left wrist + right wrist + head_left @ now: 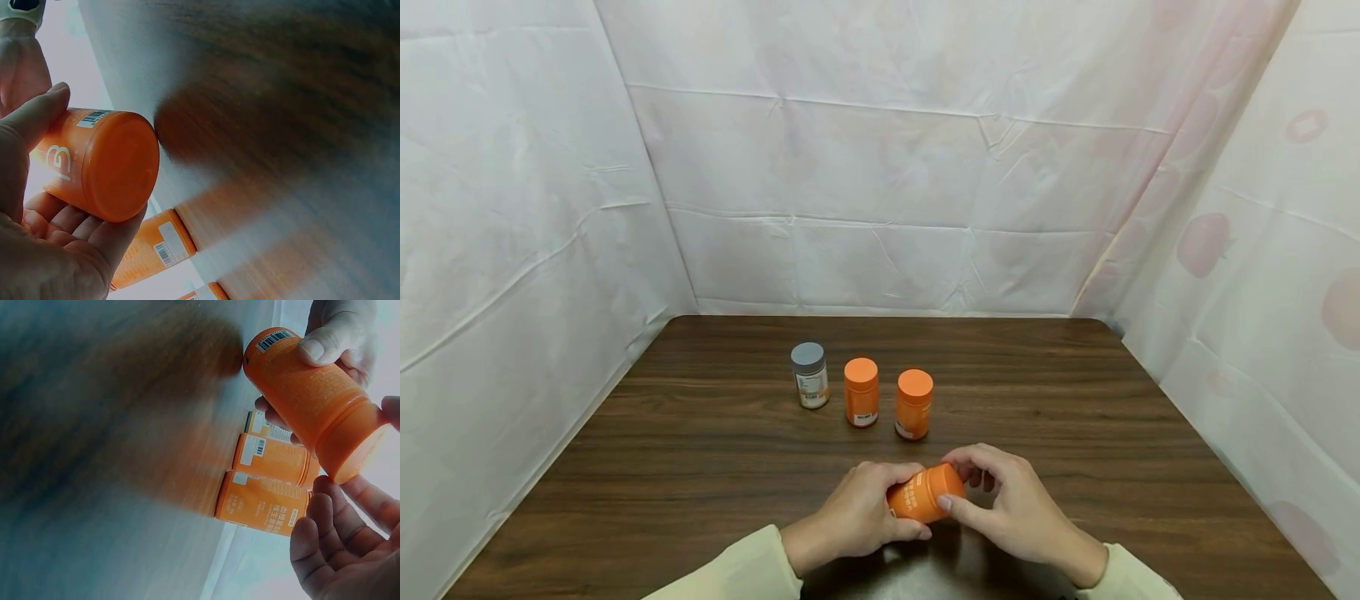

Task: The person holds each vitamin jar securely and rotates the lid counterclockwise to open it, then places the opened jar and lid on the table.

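An orange bottle (910,500) lies tilted between two bare hands at the near side of a dark wood-grain surface (715,467), slightly right of centre; the left hand (867,510) grasps its body, thumb on one side and fingers on the other; the right hand (1018,508) pinches the orange cap (949,481) between thumb and fingertips, at the bottle's right end.

The handling seems to be midway; the bottle is in both hands and its cap is seated, with no gap visible beneath the rim; the work at the cap looks unfinished, since the fingers are on it, and the bottle is not standing on its base. Farther off, three bottles stand upright in a slanting row, each capped and apart from its neighbour: a white bottle with a grey lid (810,379) at left, a middle orange bottle (862,404), and a right orange bottle (914,412), the nearest of the three; no hand touches them.

Whether the cap is loose or tight cannot be told; the fingers cover part of the held bottle, and its small lettering is hard to read; in the left wrist view its base faces the camera, a barcode label (92,119) shows beside the thumb, and one bottle is cut off at the lower edge; whether the held bottle's lower rim touches the surface is unclear.
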### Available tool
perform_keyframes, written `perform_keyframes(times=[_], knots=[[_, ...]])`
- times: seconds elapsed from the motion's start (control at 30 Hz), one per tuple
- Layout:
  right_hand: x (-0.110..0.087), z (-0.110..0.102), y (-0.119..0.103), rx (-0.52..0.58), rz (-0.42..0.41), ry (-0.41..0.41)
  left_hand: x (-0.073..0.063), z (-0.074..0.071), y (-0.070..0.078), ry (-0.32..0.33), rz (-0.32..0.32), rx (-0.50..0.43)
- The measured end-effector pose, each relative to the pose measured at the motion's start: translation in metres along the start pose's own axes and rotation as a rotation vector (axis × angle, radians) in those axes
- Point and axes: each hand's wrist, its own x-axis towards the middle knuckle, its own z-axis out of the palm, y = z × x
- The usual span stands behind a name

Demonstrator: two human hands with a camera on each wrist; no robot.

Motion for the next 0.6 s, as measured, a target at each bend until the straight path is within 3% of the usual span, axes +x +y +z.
perform_keyframes(times=[0.37,0.6], knots=[[-0.0007,-0.0018,-0.0012,-0.003,-0.152,0.005,-0.0005,-0.0005,0.0002,-0.004,-0.01,0.018],[-0.0001,-0.003,-0.0001,0.027,-0.197,-0.031,-0.0003,-0.0017,0.0016,-0.001,-0.013,0.022]])
